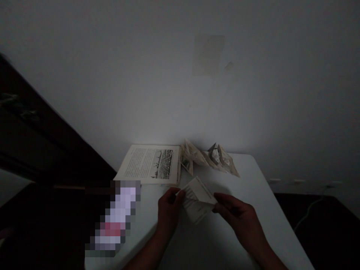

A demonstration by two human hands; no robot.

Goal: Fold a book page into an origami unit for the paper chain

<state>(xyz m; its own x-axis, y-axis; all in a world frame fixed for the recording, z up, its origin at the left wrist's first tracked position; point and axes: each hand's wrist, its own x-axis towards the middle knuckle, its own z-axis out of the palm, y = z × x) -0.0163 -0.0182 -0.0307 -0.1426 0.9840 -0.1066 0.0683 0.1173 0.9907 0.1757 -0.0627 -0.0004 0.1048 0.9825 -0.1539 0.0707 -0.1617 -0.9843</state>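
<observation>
A folded sheet of printed paper (199,198) hangs just above the white table (253,187). My left hand (168,212) pinches its left edge with fingers closed. My right hand (239,217) grips its right corner, fingers curled around the fold. Both hands are near the table's middle, close to me.
An open book (150,164) with text and a picture lies at the table's far left. Several folded paper shapes (209,157) lie by the wall behind the sheet. A blurred, pixelated patch (115,221) covers the left table edge. Dark furniture stands on the left.
</observation>
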